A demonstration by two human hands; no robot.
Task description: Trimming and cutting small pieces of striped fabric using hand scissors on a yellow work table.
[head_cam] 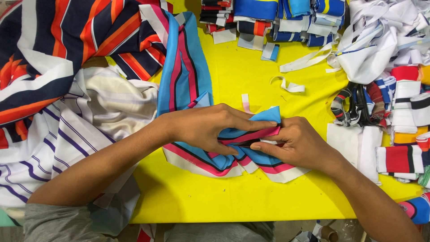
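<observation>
Hands: two, both the person's own, meeting at mid-table.
Left hand (206, 130): closed in a pinch on the folded striped cloth (233, 154), fingers pressing its top fold.
Right hand (293, 145): gripping the same cloth from the other side, thumb laid along the fold.
Cloth held: one blue, pink, black and white striped piece, bunched between the hands, its lower edge lying on the yellow table (233, 197); it runs up and left towards the fabric heap.
Fabric heap (67, 80): several large striped pieces covering the left edge.
Scissors (354, 105): one pair, handles wrapped in cloth, just right of the right hand.
Folded bundles (268, 18): many, stacked along the far edge.
White scraps (380, 40): a tangled pile at the far right corner.
Open room: bare yellow strips behind the hands and along the near edge.
</observation>
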